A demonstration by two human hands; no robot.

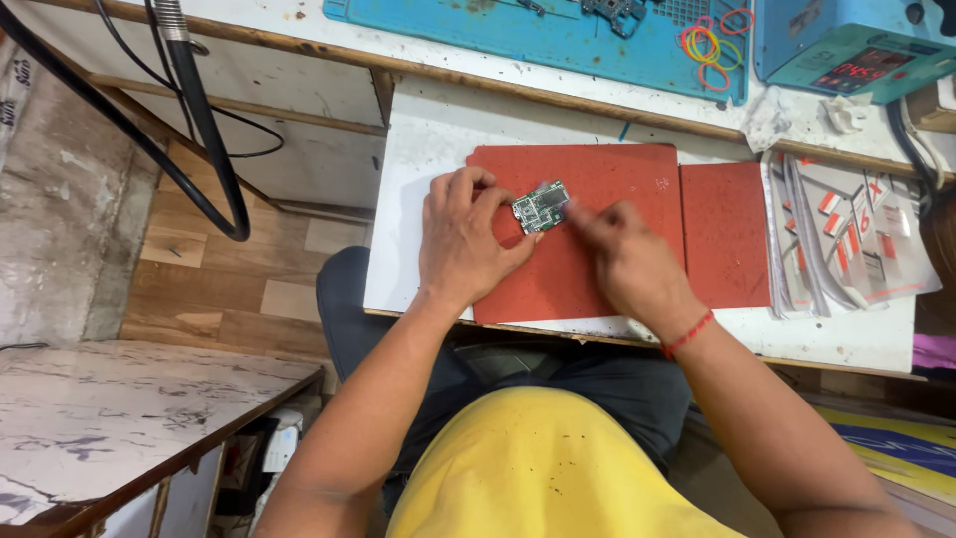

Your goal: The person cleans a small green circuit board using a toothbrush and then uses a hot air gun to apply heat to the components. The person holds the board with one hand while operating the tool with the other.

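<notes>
Red mat [597, 279] on the white worktop [418, 199] carries a small green circuit board [541, 207]. Left hand [466, 244] pinches the board's left edge; right hand [627, 261], loosely curled, touches its right edge with 1 extended fingertip.

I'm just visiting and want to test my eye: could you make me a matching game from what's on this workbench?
Things:
1. small green circuit board
2. coloured rubber bands
3. red thread bracelet
4. thick black hose

Places:
A. on the right wrist
B. hanging off the bench at far left
C. on the blue mat
D. on the red mat, between both hands

Pairs: 1-D, 2-C, 3-A, 4-B
</notes>
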